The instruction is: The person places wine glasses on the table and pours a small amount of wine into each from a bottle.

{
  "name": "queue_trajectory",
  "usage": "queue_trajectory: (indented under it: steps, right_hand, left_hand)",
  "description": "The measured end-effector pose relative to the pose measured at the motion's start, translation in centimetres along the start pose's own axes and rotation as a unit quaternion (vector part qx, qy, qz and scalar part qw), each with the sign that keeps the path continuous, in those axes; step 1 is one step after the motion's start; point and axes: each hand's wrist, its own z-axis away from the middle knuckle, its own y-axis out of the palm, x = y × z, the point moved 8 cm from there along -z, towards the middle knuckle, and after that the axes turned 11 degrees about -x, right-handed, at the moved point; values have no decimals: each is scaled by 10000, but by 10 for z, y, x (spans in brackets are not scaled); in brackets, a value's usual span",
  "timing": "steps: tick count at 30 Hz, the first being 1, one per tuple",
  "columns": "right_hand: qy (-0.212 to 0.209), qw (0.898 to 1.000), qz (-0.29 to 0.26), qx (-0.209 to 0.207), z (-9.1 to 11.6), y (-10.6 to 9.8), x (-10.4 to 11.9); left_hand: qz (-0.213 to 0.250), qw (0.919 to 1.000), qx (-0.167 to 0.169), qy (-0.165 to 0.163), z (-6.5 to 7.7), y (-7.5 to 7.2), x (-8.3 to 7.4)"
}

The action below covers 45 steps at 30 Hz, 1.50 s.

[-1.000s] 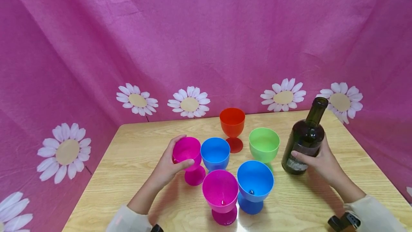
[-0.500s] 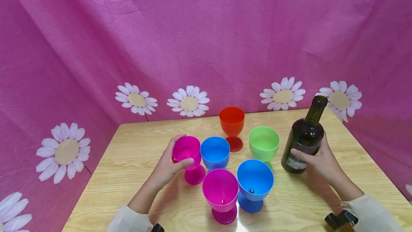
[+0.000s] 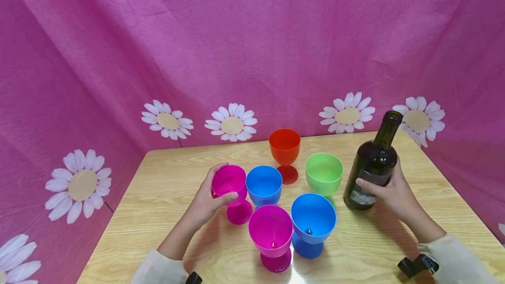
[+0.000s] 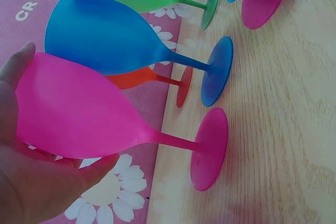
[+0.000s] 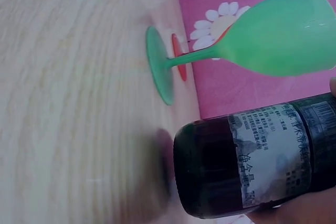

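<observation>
My left hand (image 3: 209, 196) curls round the bowl of a pink goblet (image 4: 79, 108), thumb across its near side. That goblet stands upright, its foot on the table. In my right hand (image 3: 394, 192) is a dark green glass wine bottle (image 3: 372, 165) with a printed label, gripped round the body. The bottle leans a little to the right at the neck, and in the right wrist view its base hangs just off the table over its own shadow. A light green goblet (image 5: 283, 35) stands just left of the bottle. Beside the held goblet is a blue goblet (image 4: 105, 35).
A second pink goblet (image 3: 270, 231) and another blue goblet (image 3: 313, 218) stand nearest the person, each with a small shiny spot inside. An orange-red goblet (image 3: 284, 146) stands at the back. Behind the wooden table (image 3: 165, 174) hangs a pink cloth (image 3: 252, 56) with daisies.
The wine bottle has risen slightly in my right hand. My left hand keeps its grip on the pink goblet; the whole head view has shifted a little.
</observation>
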Motion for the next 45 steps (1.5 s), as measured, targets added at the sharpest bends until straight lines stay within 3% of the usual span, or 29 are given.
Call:
queue_trajectory:
  steps: [6,21,29,37,45]
  right_hand:
    - [-278,9996,3,-89,-1,-6,14]
    - [-433,9984,367,-50,4,-17,50]
    - [-664,9973,306,83,5,-14,86]
    - [-625,9956,640,284,9,-11,111]
    - [-867,9913,891,419,9,-5,135]
  left_hand:
    - [14,10000,26,-45,0,1,0]
    - [-23,10000,48,-77,1,0,-2]
    - [5,10000,32,-61,1,0,-2]
    - [42,9999,71,-89,1,1,-3]
    - [55,9999,56,-74,1,1,-2]
